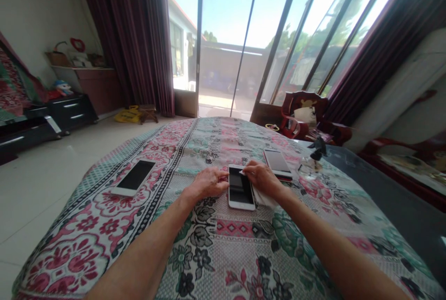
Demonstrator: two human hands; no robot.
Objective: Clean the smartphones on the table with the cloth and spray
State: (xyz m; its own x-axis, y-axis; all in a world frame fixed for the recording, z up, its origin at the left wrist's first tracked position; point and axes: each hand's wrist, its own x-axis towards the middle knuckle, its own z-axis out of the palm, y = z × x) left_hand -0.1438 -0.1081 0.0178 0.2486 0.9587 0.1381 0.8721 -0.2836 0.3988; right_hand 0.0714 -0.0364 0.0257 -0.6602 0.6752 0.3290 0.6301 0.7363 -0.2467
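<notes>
A white smartphone [241,191] with a dark screen lies face up on the patterned tablecloth [198,230], between my hands. My left hand [209,183] rests at its left edge, fingers stretched out and touching the side. Over the upper right of the screen, my right hand [259,175] pinches a small white piece that looks like tissue [242,172]. A pale, thin sheet [266,198] lies partly under my right wrist; its material is unclear. Farther left, a second white phone [135,178] lies face up.
Beyond my right hand lies another device or case [278,162] with a reddish edge. A clear object with a black top [311,163] stands near the table's right side. A carved wooden chair [301,114] is behind it. Glass doors [226,58] face the table.
</notes>
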